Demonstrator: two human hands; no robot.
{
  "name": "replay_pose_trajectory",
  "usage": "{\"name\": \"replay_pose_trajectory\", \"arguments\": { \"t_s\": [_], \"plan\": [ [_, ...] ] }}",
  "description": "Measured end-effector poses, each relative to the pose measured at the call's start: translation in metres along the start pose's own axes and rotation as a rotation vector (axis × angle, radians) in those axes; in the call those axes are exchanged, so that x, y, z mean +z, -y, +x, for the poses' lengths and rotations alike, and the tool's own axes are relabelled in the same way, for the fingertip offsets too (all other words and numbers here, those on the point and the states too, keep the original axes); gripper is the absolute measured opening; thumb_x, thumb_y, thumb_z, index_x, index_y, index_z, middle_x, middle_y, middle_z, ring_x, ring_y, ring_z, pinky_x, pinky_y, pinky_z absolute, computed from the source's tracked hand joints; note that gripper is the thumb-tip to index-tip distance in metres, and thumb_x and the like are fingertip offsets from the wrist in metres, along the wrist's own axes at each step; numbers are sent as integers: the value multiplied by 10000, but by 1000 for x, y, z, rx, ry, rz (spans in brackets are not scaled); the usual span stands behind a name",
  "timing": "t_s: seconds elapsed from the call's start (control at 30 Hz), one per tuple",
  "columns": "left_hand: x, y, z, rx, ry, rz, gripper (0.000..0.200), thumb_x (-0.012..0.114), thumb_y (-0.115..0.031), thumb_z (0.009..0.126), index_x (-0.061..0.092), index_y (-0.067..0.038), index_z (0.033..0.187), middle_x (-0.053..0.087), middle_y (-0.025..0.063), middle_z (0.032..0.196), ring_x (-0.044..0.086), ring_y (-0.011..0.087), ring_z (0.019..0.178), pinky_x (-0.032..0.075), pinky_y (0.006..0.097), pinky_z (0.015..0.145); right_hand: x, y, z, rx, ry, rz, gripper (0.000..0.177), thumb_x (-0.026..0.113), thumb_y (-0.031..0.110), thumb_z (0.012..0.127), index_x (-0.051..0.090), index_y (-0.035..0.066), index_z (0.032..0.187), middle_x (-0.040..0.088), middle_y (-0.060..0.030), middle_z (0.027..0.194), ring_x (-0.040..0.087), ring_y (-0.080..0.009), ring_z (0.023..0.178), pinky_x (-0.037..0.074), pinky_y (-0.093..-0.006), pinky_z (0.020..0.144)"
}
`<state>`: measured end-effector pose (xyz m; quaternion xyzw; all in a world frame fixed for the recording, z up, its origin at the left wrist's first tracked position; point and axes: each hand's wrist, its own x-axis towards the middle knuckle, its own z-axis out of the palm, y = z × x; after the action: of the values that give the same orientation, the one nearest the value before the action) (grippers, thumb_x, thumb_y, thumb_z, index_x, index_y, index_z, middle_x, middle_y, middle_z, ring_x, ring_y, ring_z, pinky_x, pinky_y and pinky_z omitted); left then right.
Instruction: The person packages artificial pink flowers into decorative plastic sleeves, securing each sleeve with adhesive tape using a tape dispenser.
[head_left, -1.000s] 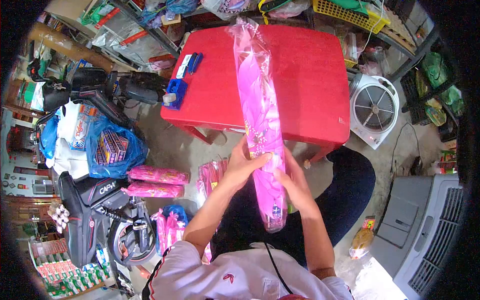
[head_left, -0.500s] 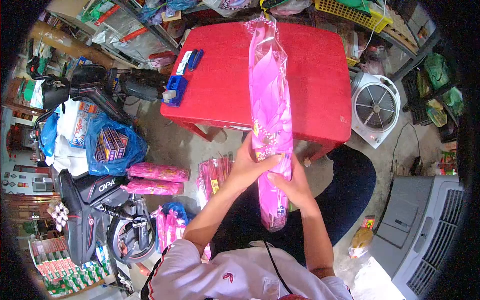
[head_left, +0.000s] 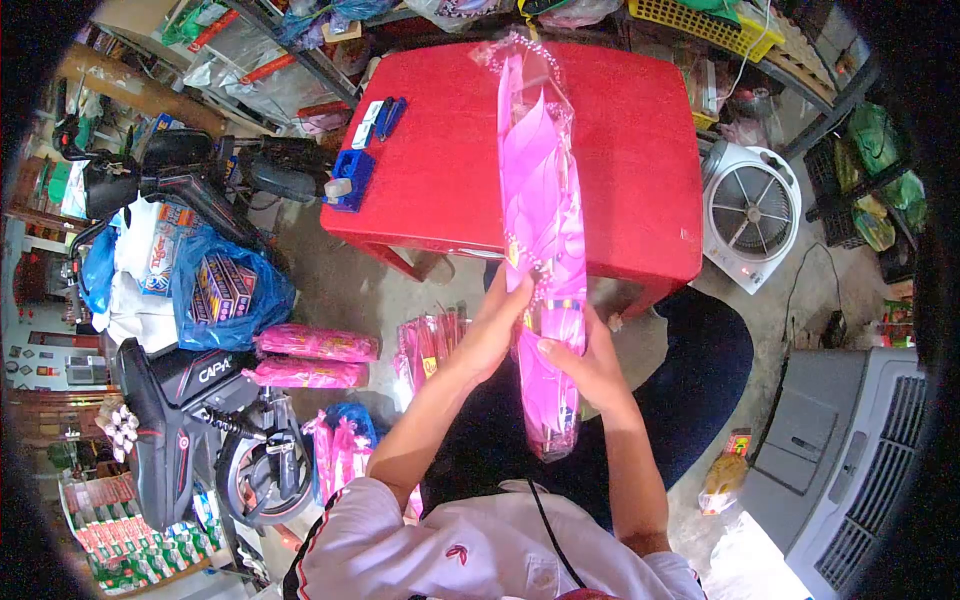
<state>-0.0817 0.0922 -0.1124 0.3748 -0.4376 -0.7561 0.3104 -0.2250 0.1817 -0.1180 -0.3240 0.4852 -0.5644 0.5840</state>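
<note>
A long pink package [head_left: 545,215] in clear plastic is held upright in the middle of the view, its far end over the red table [head_left: 430,190]. My left hand [head_left: 503,322] grips its left side near the middle. On its right side, slightly lower, my right hand [head_left: 588,362] is wrapped round it, thumb across the front. The fingers behind the package are hidden. The bottom end hangs above my lap.
A blue tape dispenser [head_left: 350,180] and blue pens [head_left: 390,118] lie at the table's left edge. Pink packages [head_left: 315,343] and a motorbike [head_left: 190,400] are at left. A fan [head_left: 752,215] and a grey air cooler [head_left: 830,450] stand at right.
My left hand's thumb has moved off the package's front to its left edge. The package's top has shifted slightly left and its wrapping has turned a little.
</note>
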Motion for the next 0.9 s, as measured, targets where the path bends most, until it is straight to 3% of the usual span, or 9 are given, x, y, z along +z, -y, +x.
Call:
{"name": "replay_pose_trajectory", "arguments": {
  "t_s": [0.03, 0.13, 0.33, 0.53, 0.77, 0.9],
  "plan": [
    [1, 3, 1, 46, 4, -10, 651, 552, -349, 1057, 295, -2, 1543, 469, 140, 1485, 406, 198, 1389, 291, 372, 1177, 0, 2, 1, -11, 5, -17, 763, 821, 187, 822, 442, -7, 1455, 597, -126, 1340, 562, -199, 1230, 423, -362, 1084],
    [6, 2, 2, 100, -10, 28, 614, 602, -312, 1040, 343, -7, 1505, 515, 108, 1419, 459, 175, 1321, 354, 352, 1129, 1, -1, 1, -24, 2, -45, 781, 819, 191, 825, 425, -12, 1468, 595, -133, 1346, 563, -206, 1236, 423, -369, 1087],
    [0, 2, 5, 83, -35, 77, 501, 693, -264, 989, 490, -5, 1367, 611, 78, 1258, 558, 147, 1176, 444, 331, 1029, 2, -2, 2, -15, 7, -40, 805, 811, 183, 831, 397, -11, 1494, 587, -133, 1360, 556, -207, 1255, 422, -372, 1092],
    [2, -5, 10, -11, -101, -10, 553, 787, -147, 898, 517, 5, 1356, 647, 96, 1224, 622, 158, 1105, 499, 330, 979, 6, -6, 2, -70, -5, -60, 769, 792, 128, 838, 403, -11, 1487, 574, -108, 1358, 541, -176, 1248, 416, -351, 1086],
    [-5, 2, 15, -18, -86, -44, 524, 794, -115, 881, 549, 4, 1329, 661, 94, 1208, 634, 160, 1090, 515, 342, 977, 9, -6, 1, -96, -8, -110, 798, 771, 93, 850, 352, -13, 1521, 529, -111, 1410, 504, -178, 1297, 390, -358, 1116],
    [-7, 4, 14, -7, -80, -134, 501, 782, -92, 880, 557, 6, 1318, 664, 91, 1200, 637, 163, 1083, 516, 350, 980, 6, -9, -1, -108, -44, -224, 888, 771, 194, 870, 263, -6, 1570, 499, -164, 1477, 485, -227, 1357, 373, -379, 1142]
  ]
}}
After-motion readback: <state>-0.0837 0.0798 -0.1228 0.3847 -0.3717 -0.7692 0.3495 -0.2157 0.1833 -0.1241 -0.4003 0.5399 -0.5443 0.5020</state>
